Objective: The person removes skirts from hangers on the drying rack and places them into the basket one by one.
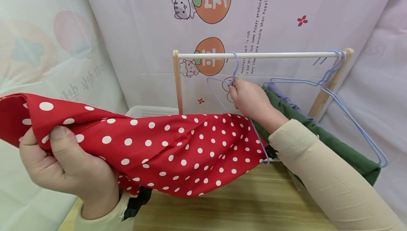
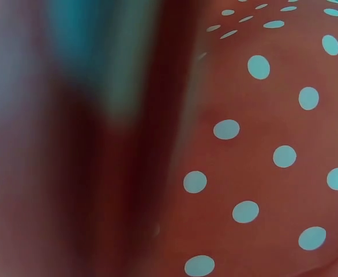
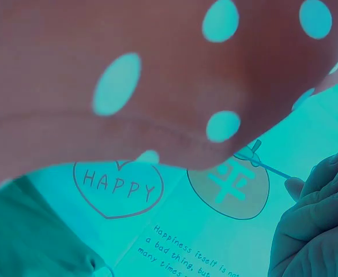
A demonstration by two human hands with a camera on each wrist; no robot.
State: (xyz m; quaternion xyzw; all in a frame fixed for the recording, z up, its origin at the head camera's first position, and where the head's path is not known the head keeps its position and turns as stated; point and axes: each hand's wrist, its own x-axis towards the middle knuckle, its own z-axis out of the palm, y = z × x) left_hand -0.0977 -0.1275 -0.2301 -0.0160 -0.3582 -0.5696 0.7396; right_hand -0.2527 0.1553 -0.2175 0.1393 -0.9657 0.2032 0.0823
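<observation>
My left hand [image 1: 71, 169] pinches one end of a red cloth with white polka dots [image 1: 190, 153], thumb on top. The cloth stretches rightward to a blue wire hanger [image 1: 259, 142], whose right arm crosses in front of it. Whether the cloth passes through the hanger is unclear. With my right hand [image 1: 254, 98] I grip the hanger just below its hook, which hangs on the white rod [image 1: 279, 55]. In the right wrist view, the dotted cloth [image 3: 163, 86] fills the top and the curled right hand [image 3: 316, 216] shows at the right edge. Blurred shapes cover the left wrist view's left side.
Several blue hangers [image 1: 330, 72] hang at the rod's right end, with green cloth [image 1: 343, 149] and purple cloth [image 1: 287, 100] on them. A white basket [image 1: 149, 111] stands behind the dotted cloth. Below is a wooden tabletop [image 1: 238, 202]; printed white sheets surround the rack.
</observation>
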